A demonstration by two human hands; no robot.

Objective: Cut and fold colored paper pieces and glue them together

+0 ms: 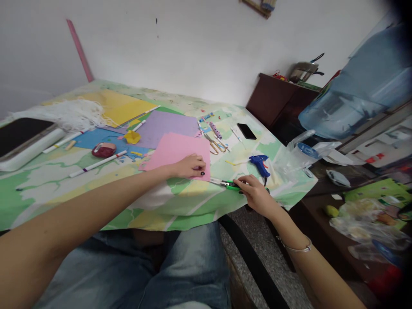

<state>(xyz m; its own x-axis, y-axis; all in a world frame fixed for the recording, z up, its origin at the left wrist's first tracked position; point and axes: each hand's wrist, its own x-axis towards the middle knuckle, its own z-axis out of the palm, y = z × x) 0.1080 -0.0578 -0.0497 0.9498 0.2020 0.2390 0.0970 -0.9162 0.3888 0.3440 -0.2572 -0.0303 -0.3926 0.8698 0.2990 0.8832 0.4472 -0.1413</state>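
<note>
Blue denim jeans (193, 262) fill the bottom of the frame, below the table (234, 150) with its green-and-white patterned cloth. Right of centre, the right hand (255, 193) pinches a green-and-black utility knife (230, 185), its blade pointing left towards the near corner of a pink paper sheet (177, 150) mid-frame. Bent fingers close together, the left hand (189, 166) rests on that sheet; whether it grips I cannot tell. Beyond lie gold-handled scissors (213, 142) and a lilac paper sheet (170, 125).
</note>
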